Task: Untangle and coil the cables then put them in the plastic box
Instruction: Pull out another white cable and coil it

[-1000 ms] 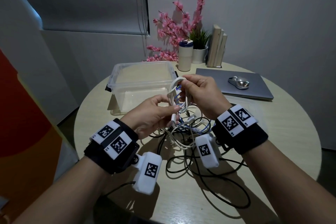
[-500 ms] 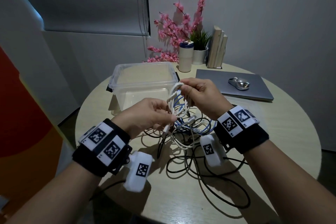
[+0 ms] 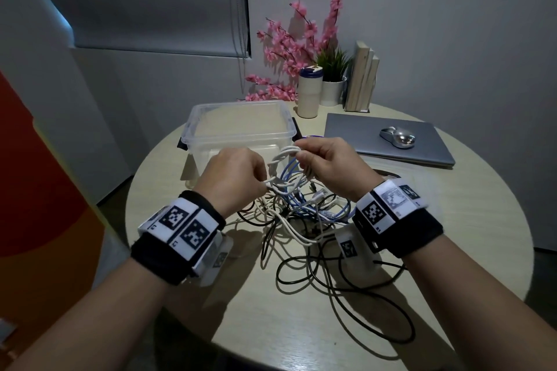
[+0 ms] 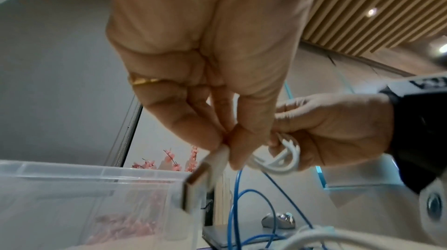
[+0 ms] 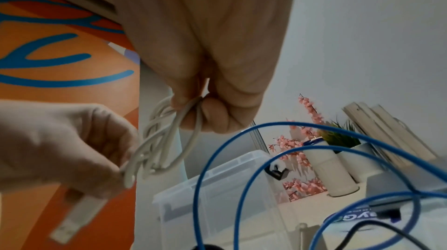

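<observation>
Above the tangle (image 3: 304, 220) on the round table (image 3: 452, 250), your right hand (image 3: 328, 166) pinches a coiled white cable (image 3: 283, 156), your left hand (image 3: 232, 178) pinches its USB plug (image 4: 200, 187), just before the plastic box (image 3: 238, 126).

The box (image 3: 241, 129) stands open-topped just beyond both hands, at frame centre. A tangle of cables (image 3: 301, 220) covers the counter (image 3: 467, 235) below the hands. Right of the box a laptop (image 3: 376, 141) carries a mouse (image 3: 398, 137); bare counter lies lower right.
</observation>
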The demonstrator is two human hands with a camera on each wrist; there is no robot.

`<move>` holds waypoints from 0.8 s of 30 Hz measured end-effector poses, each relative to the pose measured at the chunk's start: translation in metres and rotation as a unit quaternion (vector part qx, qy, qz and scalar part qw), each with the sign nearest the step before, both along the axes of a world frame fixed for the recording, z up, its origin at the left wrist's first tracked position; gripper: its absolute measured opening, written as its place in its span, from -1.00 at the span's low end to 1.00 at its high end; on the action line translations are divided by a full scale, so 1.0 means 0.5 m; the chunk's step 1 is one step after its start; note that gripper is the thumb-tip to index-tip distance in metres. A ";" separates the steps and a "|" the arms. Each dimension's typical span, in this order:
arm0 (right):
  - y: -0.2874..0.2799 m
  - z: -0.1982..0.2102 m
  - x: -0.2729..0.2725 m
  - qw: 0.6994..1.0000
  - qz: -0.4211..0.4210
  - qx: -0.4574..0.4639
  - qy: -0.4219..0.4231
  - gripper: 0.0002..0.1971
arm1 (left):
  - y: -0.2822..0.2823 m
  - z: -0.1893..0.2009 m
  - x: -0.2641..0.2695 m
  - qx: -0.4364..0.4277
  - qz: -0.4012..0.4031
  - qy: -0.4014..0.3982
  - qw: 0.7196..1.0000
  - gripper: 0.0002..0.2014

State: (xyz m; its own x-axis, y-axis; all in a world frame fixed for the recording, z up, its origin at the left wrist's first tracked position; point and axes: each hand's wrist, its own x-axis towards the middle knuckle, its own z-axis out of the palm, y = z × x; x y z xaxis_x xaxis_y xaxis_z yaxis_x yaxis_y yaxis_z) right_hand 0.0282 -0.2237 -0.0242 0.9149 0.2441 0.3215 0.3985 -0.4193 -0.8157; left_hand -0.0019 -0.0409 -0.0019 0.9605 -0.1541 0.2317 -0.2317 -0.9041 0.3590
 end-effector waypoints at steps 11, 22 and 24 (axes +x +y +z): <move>0.010 -0.014 0.001 0.994 -0.002 -0.069 -0.082 -0.79 | 0.013 -0.020 0.002 -0.483 -0.070 0.293 0.822 -0.85; 0.013 -0.021 0.002 0.999 0.002 -0.040 -0.033 -0.81 | 0.033 -0.029 0.002 -0.429 -0.161 0.253 0.852 -0.91; 0.011 -0.014 0.003 0.999 -0.010 -0.025 -0.024 -0.84 | 0.036 -0.028 0.008 -0.415 -0.180 0.241 0.859 -0.90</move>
State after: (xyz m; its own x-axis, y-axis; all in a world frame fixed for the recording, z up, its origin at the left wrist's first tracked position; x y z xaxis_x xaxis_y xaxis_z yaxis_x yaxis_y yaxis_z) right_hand 0.0296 -0.2181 -0.0314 0.9032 0.2432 0.3536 0.4285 -0.4677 -0.7730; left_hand 0.0021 -0.0231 -0.0159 0.9007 -0.4344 -0.0056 -0.0861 -0.1912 0.9778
